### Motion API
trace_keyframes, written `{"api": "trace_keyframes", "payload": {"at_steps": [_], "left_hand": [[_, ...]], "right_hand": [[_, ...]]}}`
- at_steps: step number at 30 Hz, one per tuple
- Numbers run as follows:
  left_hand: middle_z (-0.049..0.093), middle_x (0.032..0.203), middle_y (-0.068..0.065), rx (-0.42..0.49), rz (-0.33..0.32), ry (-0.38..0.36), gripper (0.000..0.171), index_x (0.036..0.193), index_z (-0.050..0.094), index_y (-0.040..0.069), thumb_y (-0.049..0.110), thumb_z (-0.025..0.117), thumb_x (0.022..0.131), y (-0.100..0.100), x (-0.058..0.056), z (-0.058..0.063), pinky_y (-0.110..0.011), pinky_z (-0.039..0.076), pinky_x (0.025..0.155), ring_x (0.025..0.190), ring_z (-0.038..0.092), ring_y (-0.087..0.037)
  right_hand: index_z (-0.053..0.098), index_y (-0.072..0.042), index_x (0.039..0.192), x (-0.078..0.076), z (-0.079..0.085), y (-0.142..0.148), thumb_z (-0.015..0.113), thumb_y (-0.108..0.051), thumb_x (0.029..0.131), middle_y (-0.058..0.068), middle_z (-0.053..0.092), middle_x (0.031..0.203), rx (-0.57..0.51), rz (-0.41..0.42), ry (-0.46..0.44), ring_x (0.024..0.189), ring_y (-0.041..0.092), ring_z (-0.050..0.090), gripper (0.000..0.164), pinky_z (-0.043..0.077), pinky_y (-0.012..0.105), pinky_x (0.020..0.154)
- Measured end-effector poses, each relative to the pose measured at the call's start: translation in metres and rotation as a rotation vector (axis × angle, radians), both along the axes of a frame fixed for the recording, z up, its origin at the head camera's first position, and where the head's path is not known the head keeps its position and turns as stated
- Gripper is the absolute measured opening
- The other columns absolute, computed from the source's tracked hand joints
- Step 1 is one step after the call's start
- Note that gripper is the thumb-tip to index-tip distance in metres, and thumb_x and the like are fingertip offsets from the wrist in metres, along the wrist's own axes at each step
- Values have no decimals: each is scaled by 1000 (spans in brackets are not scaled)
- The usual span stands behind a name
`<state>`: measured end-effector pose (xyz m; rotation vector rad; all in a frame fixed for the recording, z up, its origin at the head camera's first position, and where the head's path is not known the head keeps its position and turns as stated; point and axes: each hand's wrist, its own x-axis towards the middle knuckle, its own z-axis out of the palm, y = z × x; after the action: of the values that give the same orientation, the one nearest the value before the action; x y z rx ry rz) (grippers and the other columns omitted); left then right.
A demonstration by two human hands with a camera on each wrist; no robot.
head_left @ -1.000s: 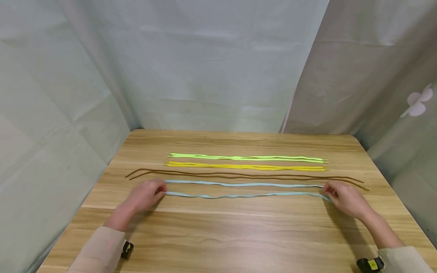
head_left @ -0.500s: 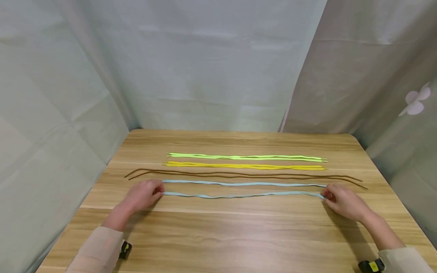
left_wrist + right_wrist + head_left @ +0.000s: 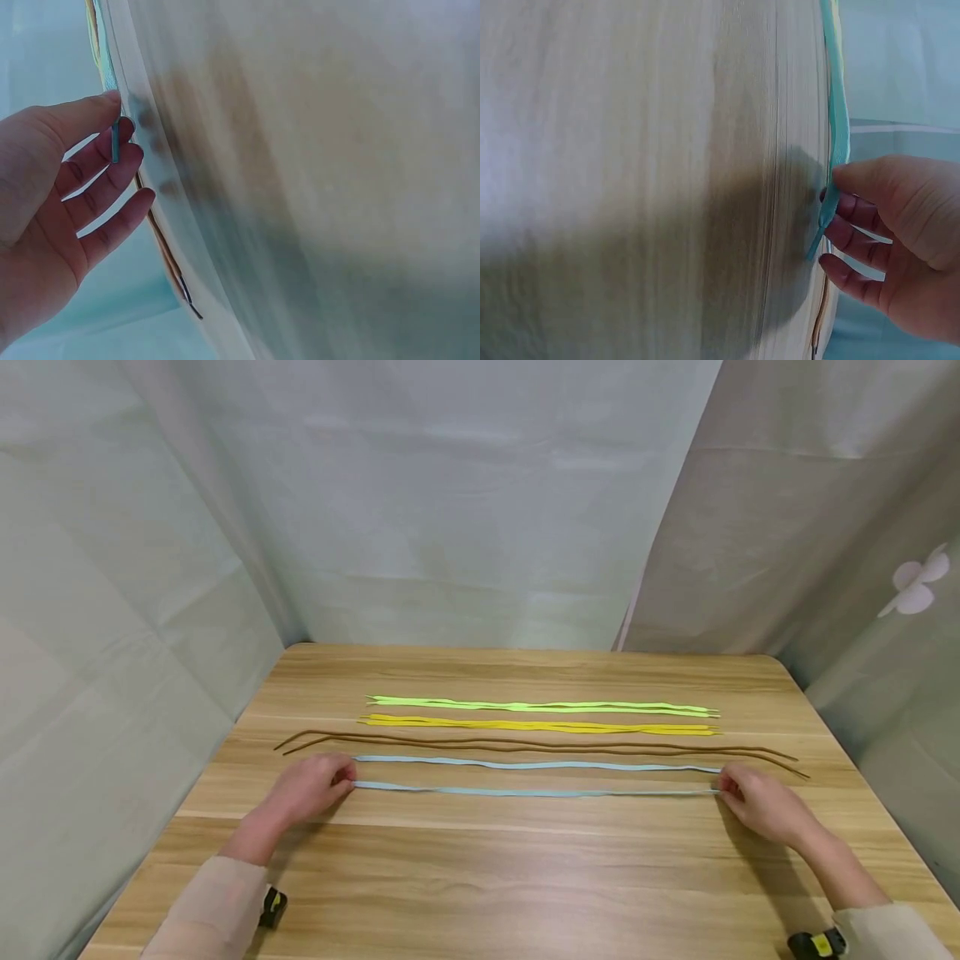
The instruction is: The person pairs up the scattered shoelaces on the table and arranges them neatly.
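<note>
Two light-blue flat shoelaces lie one behind the other across the table. The nearer blue shoelace point(image 3: 525, 792) stretches between my hands. At its left end, my left hand point(image 3: 307, 789) pinches it between thumb and forefinger; the tip point(image 3: 115, 142) sticks out below them in the left wrist view. My right hand point(image 3: 765, 802) pinches the other end likewise, with the lace point(image 3: 839, 112) running up from the thumb in the right wrist view. Just behind lies the farther blue shoelace point(image 3: 525, 765), its ends close to or behind my fingers; whether they touch cannot be told.
Beyond the blue laces lie a pair of thin brown laces point(image 3: 480, 743), bent at both ends, then yellow laces point(image 3: 525, 725) and lime-green laces point(image 3: 525, 706). They run roughly parallel on the wooden table point(image 3: 495, 877). Pale curtains point(image 3: 465, 527) hang behind and at the sides.
The nearer blue shoelace has gone from wavy to nearly straight. My left hand has shifted slightly left; my right hand has slid to the lace's end and moved slightly right.
</note>
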<state>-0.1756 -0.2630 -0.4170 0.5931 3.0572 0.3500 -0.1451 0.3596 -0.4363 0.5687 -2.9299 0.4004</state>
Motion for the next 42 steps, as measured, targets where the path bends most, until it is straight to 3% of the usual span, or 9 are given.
{"api": "trace_keyframes", "payload": {"at_steps": [8, 16, 27, 42], "left_hand": [[54, 68, 8, -11, -6, -22, 14, 74, 58, 18, 13, 68, 81, 4, -11, 1, -26, 39, 56, 61, 45, -7], [54, 69, 7, -24, 28, -55, 12, 74, 59, 17, 15, 68, 82, 6, -23, 0, -28, 39, 56, 61, 45, -10], [54, 68, 4, -37, 75, -6, 11, 73, 60, 15, 17, 69, 81, 8, -28, 3, -28, 37, 53, 60, 45, -12], [52, 69, 3, -46, 77, -5, 12, 72, 60, 17, 18, 69, 80, 7, -30, -1, -30, 36, 54, 62, 45, -13]], "right_hand": [[55, -10, 78, -7, 0, 4, 70, 3, 72, -5, 51, 68, 22, -2, 69, 59, 5, 43, 20, 37, 25, 50], [56, -6, 79, -14, -1, 5, 68, -1, 76, -4, 49, 66, 62, -57, 20, 57, 9, 40, 14, 34, 25, 50], [55, -4, 80, -19, 1, 0, 68, 0, 76, 0, 49, 66, 79, -80, 48, 56, 12, 41, 14, 35, 27, 49], [58, -7, 77, -19, -5, 1, 72, 0, 71, 2, 51, 70, 97, -56, 119, 59, 14, 44, 16, 37, 29, 50]]}}
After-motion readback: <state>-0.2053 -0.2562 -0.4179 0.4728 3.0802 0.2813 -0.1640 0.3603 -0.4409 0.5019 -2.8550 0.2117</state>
